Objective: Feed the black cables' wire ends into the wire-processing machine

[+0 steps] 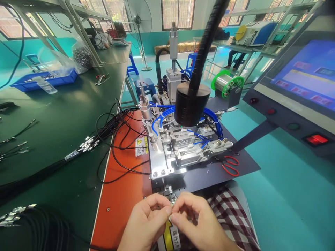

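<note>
Both hands, left hand [146,219] and right hand [199,223], pinch a small metal part [172,205] at 6 o'clock, below the fixture machine [178,146]; red scissors [230,165] lie at 4 o'clock.

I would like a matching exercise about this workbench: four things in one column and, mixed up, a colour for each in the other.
Things:
1. scissors handles
2. tray on the left bench
3. wire spool rim
4. mat under the machine

Colours:
a. green
b. orange
c. red
d. blue

Pairs: 1-c, 2-d, 3-a, 4-b
</note>
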Tool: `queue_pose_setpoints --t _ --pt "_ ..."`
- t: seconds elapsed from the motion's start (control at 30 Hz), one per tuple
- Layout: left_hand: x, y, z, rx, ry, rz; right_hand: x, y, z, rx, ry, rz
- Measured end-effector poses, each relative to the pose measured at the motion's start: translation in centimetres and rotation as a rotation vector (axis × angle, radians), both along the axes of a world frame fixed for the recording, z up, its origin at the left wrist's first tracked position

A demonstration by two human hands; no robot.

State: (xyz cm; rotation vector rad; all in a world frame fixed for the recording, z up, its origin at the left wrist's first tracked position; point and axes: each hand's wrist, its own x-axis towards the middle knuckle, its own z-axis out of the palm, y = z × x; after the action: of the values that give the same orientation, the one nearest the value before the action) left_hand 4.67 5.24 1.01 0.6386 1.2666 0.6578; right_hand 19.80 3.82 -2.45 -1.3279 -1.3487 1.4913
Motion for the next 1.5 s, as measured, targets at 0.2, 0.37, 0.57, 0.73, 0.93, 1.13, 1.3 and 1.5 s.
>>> queue_pose_setpoints --t 0.2,0.37,0.57,0.73,0.93,1.13,1.3,1.5 --pt "0.1 0.0 0.2 0.018 -0.016 -0.006 0.4 1.2 2.5 -0.056 0.066 -0.033" --pt "0.1 0.1 0.4 0.001 -0.005 -0.019 -0.4 1.0 1.2 -0.126 0.182 -0.083" --pt "0.0 0.0 -0.1 -0.005 -0.019 -0.027 -0.6 1.0 1.2 -0.138 0.188 -0.102" --pt "-0.1 -0.1 -0.2 -0.025 -0.031 -0.005 -0.4 0.6 1.3 -0.117 0.179 -0.109" --pt "0.0 0.0 0.2 -0.024 -0.010 -0.017 -0.2 0.7 0.8 -0.129 0.189 -0.089" --pt "0.1 -0.2 0.1 0.002 0.006 -0.015 -0.5 1.0 1.0 -0.147 0.202 -0.136" --pt "0.1 -0.3 -0.1 0.021 0.009 0.002 -0.5 1.2 1.1 -0.229 0.292 -0.116" --pt "0.1 -0.4 -1.0 0.038 0.018 0.024 -0.7 1.0 0.8 -0.307 0.371 -0.127"
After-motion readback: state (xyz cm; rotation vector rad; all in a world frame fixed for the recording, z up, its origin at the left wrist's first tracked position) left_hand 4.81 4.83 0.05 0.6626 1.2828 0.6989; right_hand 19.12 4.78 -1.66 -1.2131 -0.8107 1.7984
